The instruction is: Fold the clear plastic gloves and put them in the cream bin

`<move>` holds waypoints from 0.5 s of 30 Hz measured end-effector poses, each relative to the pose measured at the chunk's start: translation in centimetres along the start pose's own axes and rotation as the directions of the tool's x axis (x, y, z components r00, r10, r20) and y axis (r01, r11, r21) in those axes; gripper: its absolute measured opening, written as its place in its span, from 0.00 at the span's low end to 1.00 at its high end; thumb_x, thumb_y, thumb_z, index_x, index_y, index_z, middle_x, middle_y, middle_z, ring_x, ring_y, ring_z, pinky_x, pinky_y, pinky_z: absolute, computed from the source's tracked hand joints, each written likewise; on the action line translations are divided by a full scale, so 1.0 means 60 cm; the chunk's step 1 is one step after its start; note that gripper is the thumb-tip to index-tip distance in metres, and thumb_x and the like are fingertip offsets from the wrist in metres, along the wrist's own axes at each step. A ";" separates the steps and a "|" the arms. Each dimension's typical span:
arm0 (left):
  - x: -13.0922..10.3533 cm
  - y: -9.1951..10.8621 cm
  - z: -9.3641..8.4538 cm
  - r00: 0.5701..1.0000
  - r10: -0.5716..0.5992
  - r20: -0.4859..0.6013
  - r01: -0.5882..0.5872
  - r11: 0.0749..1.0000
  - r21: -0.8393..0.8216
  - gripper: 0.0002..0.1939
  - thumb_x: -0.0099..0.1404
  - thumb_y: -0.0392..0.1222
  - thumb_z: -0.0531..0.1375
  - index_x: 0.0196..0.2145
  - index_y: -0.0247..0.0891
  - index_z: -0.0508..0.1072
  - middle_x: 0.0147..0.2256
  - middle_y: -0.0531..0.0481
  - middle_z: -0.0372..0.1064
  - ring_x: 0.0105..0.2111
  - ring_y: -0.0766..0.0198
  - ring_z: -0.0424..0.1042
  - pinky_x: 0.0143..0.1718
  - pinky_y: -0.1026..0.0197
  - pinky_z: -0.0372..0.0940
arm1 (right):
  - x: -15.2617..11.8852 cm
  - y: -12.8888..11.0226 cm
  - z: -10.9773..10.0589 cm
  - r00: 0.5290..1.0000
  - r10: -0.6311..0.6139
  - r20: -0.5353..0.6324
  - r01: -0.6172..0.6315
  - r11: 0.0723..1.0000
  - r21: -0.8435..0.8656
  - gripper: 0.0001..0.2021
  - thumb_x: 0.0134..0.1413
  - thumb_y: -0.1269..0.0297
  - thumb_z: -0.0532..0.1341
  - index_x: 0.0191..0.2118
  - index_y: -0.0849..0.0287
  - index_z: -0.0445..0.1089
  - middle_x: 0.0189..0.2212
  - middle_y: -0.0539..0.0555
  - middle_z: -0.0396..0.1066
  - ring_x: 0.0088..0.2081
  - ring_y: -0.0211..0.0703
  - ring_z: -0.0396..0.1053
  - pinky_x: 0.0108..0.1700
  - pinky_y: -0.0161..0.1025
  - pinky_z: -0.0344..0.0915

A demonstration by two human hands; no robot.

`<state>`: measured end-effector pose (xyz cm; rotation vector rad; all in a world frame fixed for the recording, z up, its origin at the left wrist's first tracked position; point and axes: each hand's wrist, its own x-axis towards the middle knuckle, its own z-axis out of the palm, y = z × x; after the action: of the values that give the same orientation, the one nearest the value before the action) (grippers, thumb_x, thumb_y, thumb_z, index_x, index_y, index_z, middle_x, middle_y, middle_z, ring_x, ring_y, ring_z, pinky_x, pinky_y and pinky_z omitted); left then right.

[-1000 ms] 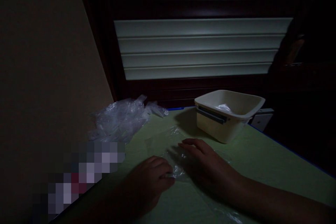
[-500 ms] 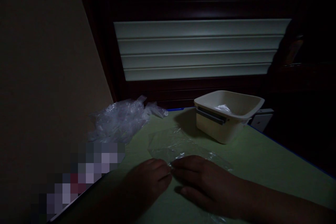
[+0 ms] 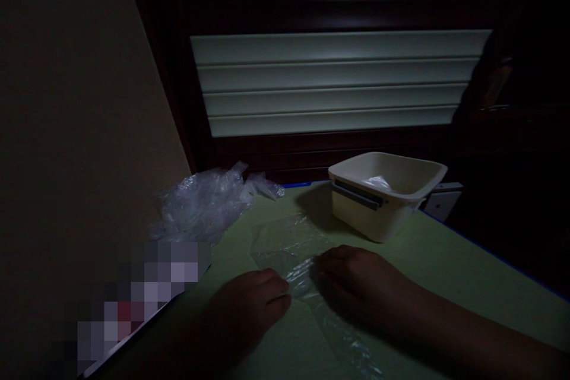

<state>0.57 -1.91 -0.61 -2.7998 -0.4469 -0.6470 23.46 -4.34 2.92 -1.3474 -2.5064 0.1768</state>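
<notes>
A thin clear plastic bag (image 3: 285, 243) lies flattened and creased on the green tabletop, with one part trailing toward the near edge. My left hand (image 3: 256, 300) is closed at the bag's near left edge, thumb and fingers pinched together on it. To its right, my right hand (image 3: 356, 279) has its fingers bent and drawn together on the plastic; their tips are dark and partly hidden. Between the hands the film shows bright, tight wrinkles.
A heap of crumpled clear plastic bags (image 3: 205, 202) sits at the table's back left. At the back right stands a cream plastic tub (image 3: 369, 217) with a grey handle and some clear plastic inside. Behind is a dark panel with pale slats (image 3: 333, 80). A blurred-out patch covers the lower left.
My right hand has moved away from my left, right and slightly up, uncovering wrinkled plastic between them. My left hand has hardly moved.
</notes>
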 end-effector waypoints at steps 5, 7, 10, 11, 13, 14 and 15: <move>0.000 -0.004 0.004 0.997 -0.039 -0.063 0.040 0.999 0.016 0.15 0.70 0.33 0.44 0.32 0.33 0.69 0.32 0.46 0.69 0.33 0.60 0.66 0.33 0.59 0.64 | -0.002 0.000 0.000 0.998 0.055 0.002 -0.055 0.998 0.028 0.12 0.59 0.69 0.50 0.33 0.62 0.70 0.30 0.56 0.69 0.31 0.41 0.66 0.34 0.35 0.60; -0.002 -0.005 0.007 0.996 -0.059 -0.070 0.060 0.998 0.017 0.14 0.70 0.32 0.45 0.31 0.33 0.69 0.33 0.46 0.69 0.34 0.60 0.66 0.34 0.58 0.64 | -0.002 0.000 0.001 0.998 0.064 0.005 -0.064 0.994 0.084 0.11 0.58 0.70 0.50 0.32 0.62 0.70 0.29 0.56 0.68 0.29 0.39 0.65 0.32 0.34 0.60; -0.002 -0.003 0.005 0.995 -0.078 -0.057 0.080 0.996 0.036 0.12 0.69 0.31 0.47 0.34 0.34 0.69 0.37 0.46 0.69 0.37 0.60 0.66 0.36 0.58 0.64 | -0.002 0.000 -0.001 0.999 0.036 0.012 -0.037 0.985 0.167 0.11 0.58 0.72 0.51 0.32 0.62 0.70 0.28 0.55 0.67 0.29 0.38 0.64 0.32 0.34 0.60; -0.001 -0.002 0.004 0.996 -0.071 -0.051 0.073 0.996 0.042 0.12 0.69 0.32 0.47 0.35 0.34 0.69 0.38 0.45 0.69 0.38 0.60 0.66 0.37 0.59 0.64 | -0.002 -0.001 -0.002 1.000 0.022 0.004 -0.023 0.982 0.185 0.10 0.57 0.72 0.51 0.32 0.62 0.70 0.28 0.54 0.67 0.28 0.38 0.64 0.32 0.34 0.60; 0.001 0.000 0.001 0.998 -0.042 -0.037 0.043 0.999 0.031 0.12 0.70 0.33 0.47 0.36 0.34 0.69 0.37 0.45 0.69 0.38 0.61 0.66 0.37 0.60 0.64 | -0.003 -0.005 -0.007 0.999 -0.031 -0.012 0.033 0.975 0.219 0.09 0.56 0.73 0.52 0.32 0.63 0.70 0.29 0.54 0.67 0.29 0.38 0.64 0.32 0.34 0.60; 0.002 0.001 0.001 0.999 -0.030 -0.027 0.031 0.999 0.014 0.11 0.70 0.34 0.47 0.36 0.34 0.69 0.37 0.46 0.69 0.37 0.62 0.66 0.37 0.60 0.64 | -0.004 -0.007 -0.011 0.997 -0.076 -0.009 0.076 0.963 0.259 0.08 0.56 0.73 0.53 0.33 0.63 0.70 0.30 0.54 0.67 0.31 0.38 0.65 0.33 0.33 0.61; 0.002 0.001 0.001 1.000 -0.020 -0.020 0.019 1.000 -0.004 0.11 0.70 0.35 0.47 0.36 0.34 0.69 0.36 0.47 0.69 0.36 0.62 0.66 0.36 0.61 0.64 | -0.005 -0.009 -0.014 0.992 -0.127 0.010 0.117 0.939 0.322 0.07 0.55 0.73 0.55 0.33 0.63 0.71 0.32 0.54 0.67 0.33 0.38 0.66 0.35 0.33 0.62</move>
<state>0.71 -1.94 -0.59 -2.7932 -0.4702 -0.6799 23.44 -4.95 3.81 -1.0624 -2.4422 0.5565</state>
